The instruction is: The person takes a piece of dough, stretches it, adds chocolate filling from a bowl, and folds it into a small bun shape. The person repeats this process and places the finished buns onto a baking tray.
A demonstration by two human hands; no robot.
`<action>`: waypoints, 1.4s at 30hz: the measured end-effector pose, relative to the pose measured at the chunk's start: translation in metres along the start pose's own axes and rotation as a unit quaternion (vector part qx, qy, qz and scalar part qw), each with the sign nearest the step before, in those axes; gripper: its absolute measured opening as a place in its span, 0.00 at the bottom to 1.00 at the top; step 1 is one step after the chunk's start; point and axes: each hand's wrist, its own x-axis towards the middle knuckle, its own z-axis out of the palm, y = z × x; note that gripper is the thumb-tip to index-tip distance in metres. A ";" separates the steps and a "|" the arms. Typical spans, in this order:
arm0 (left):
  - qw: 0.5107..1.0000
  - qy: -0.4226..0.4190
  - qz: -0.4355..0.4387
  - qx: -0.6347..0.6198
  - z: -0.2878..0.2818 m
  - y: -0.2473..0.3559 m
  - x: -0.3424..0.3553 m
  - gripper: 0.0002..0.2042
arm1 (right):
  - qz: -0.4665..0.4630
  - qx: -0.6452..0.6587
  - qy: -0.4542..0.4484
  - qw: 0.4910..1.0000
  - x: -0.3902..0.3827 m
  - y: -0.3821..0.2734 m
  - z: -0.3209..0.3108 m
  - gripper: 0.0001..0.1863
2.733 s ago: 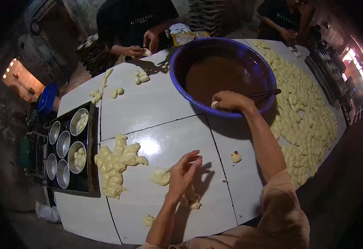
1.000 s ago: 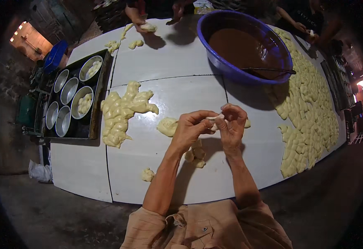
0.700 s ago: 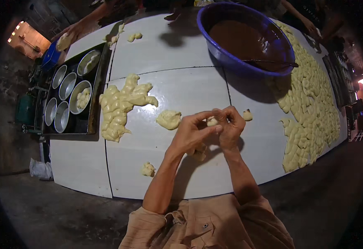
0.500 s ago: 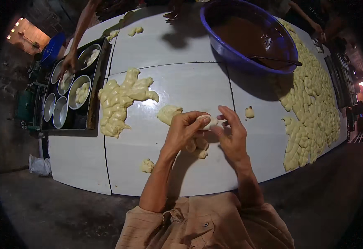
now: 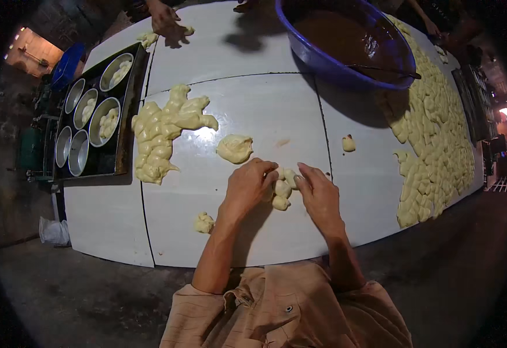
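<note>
Between my two hands a small cluster of pale yellow dough pieces point(image 5: 282, 192) lies on the white table. My left hand point(image 5: 250, 184) is closed at the cluster's left side, its fingers curled onto the dough. On the other side my right hand point(image 5: 321, 198) is closed too, thumb and fingertips pressed against the upper right piece. The undersides of the fingers are hidden. Just beyond my left hand rests a flattened dough lump point(image 5: 235, 149). A smaller dough lump point(image 5: 204, 223) sits beside my left forearm.
A big dough mass point(image 5: 169, 130) spreads at left, near a black tray point(image 5: 120, 156) of round metal tins, some holding dough. A purple basin point(image 5: 346, 78) of brown liquid stands far right. Many dough pieces point(image 5: 433, 133) cover the right side. A co-worker's hand point(image 5: 163, 16) is at the far edge.
My hands have come down from holding a small dough piece above the table to the cluster, where they now touch it. The co-worker's hand has moved from the tins to the far dough pieces.
</note>
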 end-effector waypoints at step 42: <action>0.982 0.189 -0.026 -0.004 -0.042 -0.048 0.008 0.29 | -0.080 -0.002 -0.314 0.946 0.127 -0.049 0.022 0.20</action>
